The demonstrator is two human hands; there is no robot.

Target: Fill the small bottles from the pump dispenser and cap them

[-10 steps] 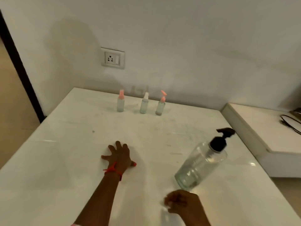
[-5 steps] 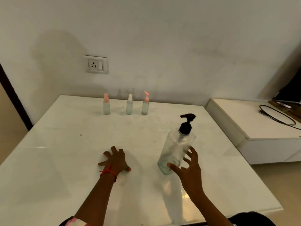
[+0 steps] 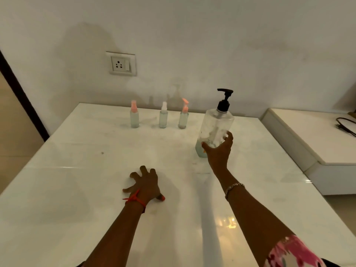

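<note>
Right hand [image 3: 218, 151] grips the lower body of the pump dispenser [image 3: 215, 124], upright right of centre, thumb and fingers wrapped round it; can't tell if its base touches the table [image 3: 77, 170]. Left hand [image 3: 145, 185] rests lower centre on the table, fingers spread and bent, holding nothing. The three small bottles [image 3: 163, 116] stand in a row at upper centre near the wall, tops on, well apart from the dispenser. Fill levels are unreadable, so it looks like the very start, with uncapping, filling and capping all left to do.
</note>
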